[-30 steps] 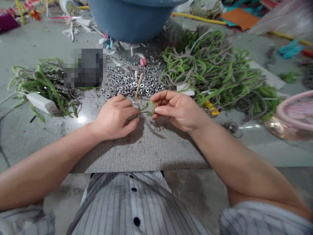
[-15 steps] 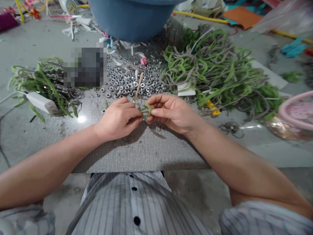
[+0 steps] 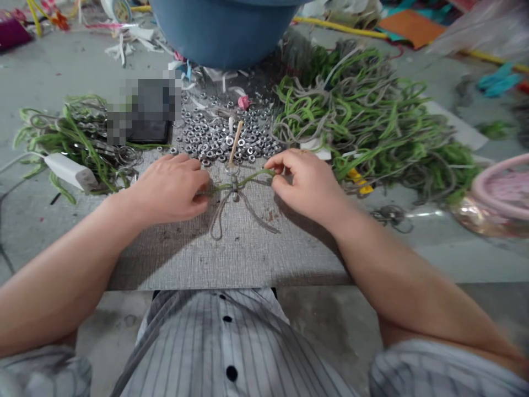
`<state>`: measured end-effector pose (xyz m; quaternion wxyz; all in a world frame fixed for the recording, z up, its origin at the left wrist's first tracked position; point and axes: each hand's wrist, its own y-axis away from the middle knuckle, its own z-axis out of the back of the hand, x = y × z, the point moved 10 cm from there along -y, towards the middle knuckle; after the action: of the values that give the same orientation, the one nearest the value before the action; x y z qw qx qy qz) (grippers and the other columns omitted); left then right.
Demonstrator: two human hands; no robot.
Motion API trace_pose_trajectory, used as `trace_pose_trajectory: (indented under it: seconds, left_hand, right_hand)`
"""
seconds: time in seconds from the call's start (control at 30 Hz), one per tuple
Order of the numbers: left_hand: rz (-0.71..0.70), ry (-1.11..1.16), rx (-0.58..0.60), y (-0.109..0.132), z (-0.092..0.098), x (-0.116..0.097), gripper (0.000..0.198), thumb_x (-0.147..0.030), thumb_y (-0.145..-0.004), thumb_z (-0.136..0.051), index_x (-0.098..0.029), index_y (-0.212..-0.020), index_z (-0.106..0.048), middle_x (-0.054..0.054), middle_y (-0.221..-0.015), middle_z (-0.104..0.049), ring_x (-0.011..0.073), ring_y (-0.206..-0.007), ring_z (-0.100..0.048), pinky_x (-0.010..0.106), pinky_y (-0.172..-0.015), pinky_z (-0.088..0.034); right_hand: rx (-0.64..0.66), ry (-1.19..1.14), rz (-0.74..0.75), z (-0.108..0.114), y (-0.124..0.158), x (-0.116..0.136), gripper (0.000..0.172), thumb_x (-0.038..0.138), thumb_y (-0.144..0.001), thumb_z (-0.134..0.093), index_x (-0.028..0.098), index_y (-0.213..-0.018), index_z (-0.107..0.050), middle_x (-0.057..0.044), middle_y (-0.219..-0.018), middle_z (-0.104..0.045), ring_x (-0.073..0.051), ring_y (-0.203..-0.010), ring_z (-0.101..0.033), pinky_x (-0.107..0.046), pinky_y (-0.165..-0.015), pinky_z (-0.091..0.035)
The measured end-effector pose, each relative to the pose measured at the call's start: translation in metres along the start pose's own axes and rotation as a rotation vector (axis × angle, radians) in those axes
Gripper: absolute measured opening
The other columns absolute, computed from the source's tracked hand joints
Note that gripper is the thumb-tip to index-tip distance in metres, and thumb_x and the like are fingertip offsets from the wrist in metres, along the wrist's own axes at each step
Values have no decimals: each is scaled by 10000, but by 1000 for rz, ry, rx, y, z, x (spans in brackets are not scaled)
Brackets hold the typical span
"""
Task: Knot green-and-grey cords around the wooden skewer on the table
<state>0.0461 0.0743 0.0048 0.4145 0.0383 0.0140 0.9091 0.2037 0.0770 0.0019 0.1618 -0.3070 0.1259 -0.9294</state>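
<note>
A green cord (image 3: 252, 177) runs sideways between my two hands, drawn out through small metal nuts (image 3: 235, 190) at its middle. My left hand (image 3: 176, 186) is closed round its left end. At the other end, my right hand (image 3: 300, 179) pinches the cord between thumb and forefinger. A grey cord (image 3: 217, 218) hangs from the nuts toward me, a loop on the left and a strand on the right. Just behind the nuts, a thin wooden stick (image 3: 236, 142) stands, with a metal ring near its foot.
Many loose metal nuts (image 3: 206, 138) spread behind my hands, before a blue tub (image 3: 225, 33). Tangled green and grey cords (image 3: 363, 116) are heaped on the right. At left lie finished-looking cord pieces (image 3: 82, 127), a white adapter (image 3: 71, 171) and a dark phone (image 3: 151, 129).
My hands have moved apart, left hand leftward and right hand rightward. The green cord, bunched between my fingers before, is now stretched out, and the nuts and grey cord have come into view.
</note>
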Motion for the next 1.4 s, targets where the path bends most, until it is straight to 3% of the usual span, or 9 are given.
trace_pose_trajectory:
  seconds: [0.1,0.27,0.37,0.47,0.67,0.77,1.0,1.2,1.4]
  left_hand:
    - [-1,-38,20,2,-2,2,153,-280,-734,-540,-173,-732,-649,77,-747,-644,209,-677,-570,325,-628,-432]
    - [89,18,193,5,-18,10,145,-194,-757,-483,-174,-648,-577,58,-724,-645,169,-586,-554,259,-465,-287]
    - [123,143,113,2,-8,11,148,-189,-781,-485,-167,-676,-587,34,-630,-619,122,-505,-505,236,-451,-286]
    - [187,452,-74,-1,6,17,136,-185,-827,-491,-170,-747,-600,8,-592,-614,106,-491,-533,229,-477,-379]
    - [242,960,-216,-3,-7,16,215,-246,-986,-365,-174,-900,-548,22,-634,-649,111,-511,-624,242,-492,-500]
    - [278,1189,-206,-5,-15,12,195,-256,-991,-376,-173,-879,-512,45,-709,-683,124,-580,-669,240,-520,-537]
    - [588,1953,-144,-1,-35,3,157,-135,-939,-463,-144,-787,-503,10,-629,-659,101,-525,-659,190,-517,-538]
    - [593,1995,-157,-2,-37,2,163,-142,-935,-482,-143,-776,-518,15,-619,-673,107,-528,-667,180,-508,-529]
    - [601,1963,-178,-2,-38,5,166,-153,-940,-472,-160,-776,-498,2,-628,-672,97,-525,-661,187,-528,-538]
  right_hand:
    - [-27,160,108,-3,2,8,296,61,-692,-485,232,-889,-625,-79,-934,-645,-278,-948,-597,-463,-833,-484]
    - [-49,159,155,-4,5,18,305,73,-759,-471,245,-950,-634,-80,-1009,-639,-282,-1007,-589,-498,-910,-454]
    - [-70,136,153,2,6,23,244,128,-807,-490,245,-955,-645,-83,-1031,-644,-289,-1022,-587,-511,-928,-429]
    - [-131,157,125,13,7,28,179,197,-836,-514,256,-925,-658,-72,-1036,-656,-306,-1031,-583,-542,-947,-381]
    - [-93,90,228,6,11,46,243,369,-920,-474,259,-866,-684,-52,-942,-684,-261,-967,-588,-480,-922,-383]
    - [-38,55,288,-6,13,53,330,445,-946,-453,249,-881,-710,-50,-923,-691,-241,-947,-587,-455,-912,-390]
    - [116,-13,322,-29,16,58,404,573,-864,-569,217,-961,-732,-80,-968,-680,-265,-974,-567,-452,-866,-418]
    - [114,-164,259,-32,16,55,242,431,-823,-676,206,-896,-723,-83,-960,-675,-254,-962,-584,-443,-853,-446]
    - [129,-309,203,-29,12,54,108,258,-828,-605,214,-742,-655,-41,-848,-679,-206,-868,-605,-411,-838,-436]
